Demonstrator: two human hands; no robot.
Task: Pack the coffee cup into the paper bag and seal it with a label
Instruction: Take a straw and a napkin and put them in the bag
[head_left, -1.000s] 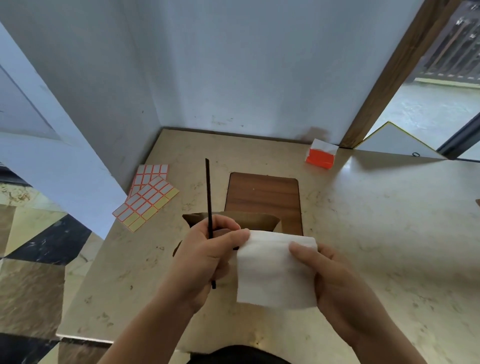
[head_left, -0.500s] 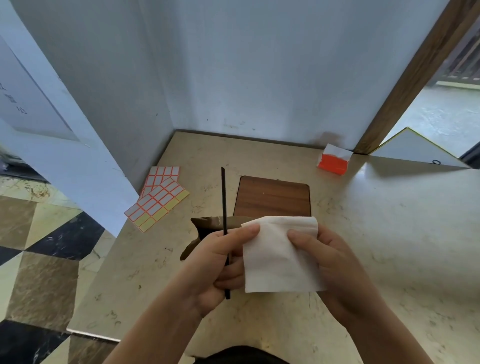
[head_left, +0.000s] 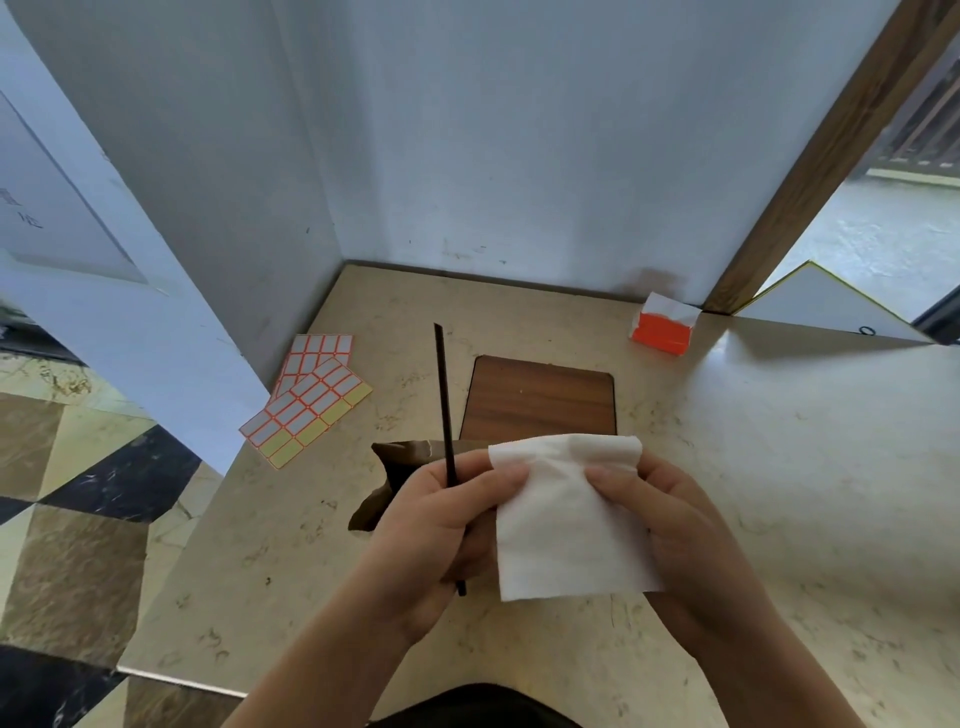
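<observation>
At lower centre, both hands have lifted slightly — left hand (head_left: 431, 525) pinches napkin (head_left: 569, 519) and black straw (head_left: 445, 415), right hand (head_left: 670, 525) pinches napkin — extras heading for the paper bag (head_left: 397, 467).

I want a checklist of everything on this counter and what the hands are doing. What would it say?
Surface: beige marble counter with a brown wooden panel set in it.
Job's things: brown paper bag, mostly hidden behind the hands; label sheets lying at the left; no cup seen.
Clutter: small orange and white box by the back wall.
Hands: left hand grips a black straw and pinches one edge of a white napkin; right hand pinches the other edge.
Cables: nothing seen.
Surroundings: white walls, wooden post at the right, patterned floor at the left.
</observation>
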